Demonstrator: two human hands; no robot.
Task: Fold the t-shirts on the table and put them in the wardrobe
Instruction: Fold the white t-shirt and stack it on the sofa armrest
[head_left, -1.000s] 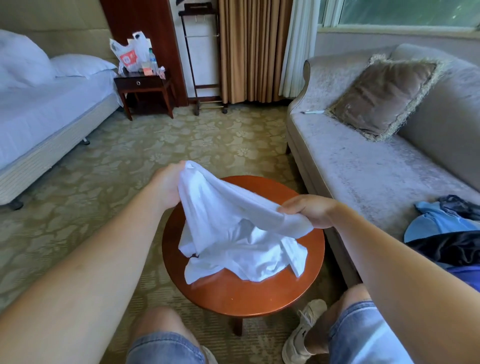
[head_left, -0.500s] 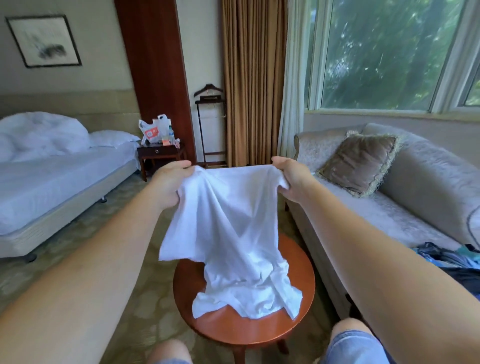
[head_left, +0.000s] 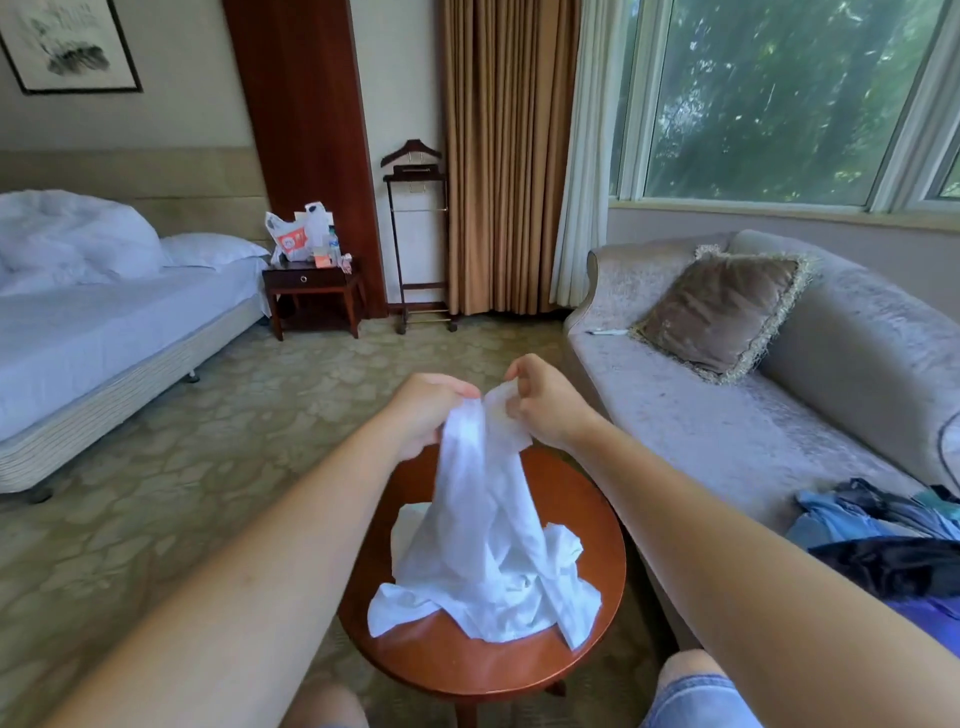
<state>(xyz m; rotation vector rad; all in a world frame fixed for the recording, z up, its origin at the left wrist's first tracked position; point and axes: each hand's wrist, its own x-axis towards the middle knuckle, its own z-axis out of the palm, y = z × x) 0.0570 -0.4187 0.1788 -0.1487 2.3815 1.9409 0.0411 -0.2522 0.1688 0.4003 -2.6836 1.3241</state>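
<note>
White t-shirt (head_left: 483, 551), bunched, draped on table (head_left: 467, 665)

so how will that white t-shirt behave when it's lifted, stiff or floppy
Probably floppy: the white t-shirt hangs in limp folds from the left hand and right hand, its lower part crumpled on the table. Likely light, since a pinch at the top holds it up.

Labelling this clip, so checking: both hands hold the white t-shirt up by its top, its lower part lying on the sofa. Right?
Not quite. The head view shows the left hand and right hand holding the white t-shirt up by its top, but its lower part lies on the round table, not the sofa.
</note>
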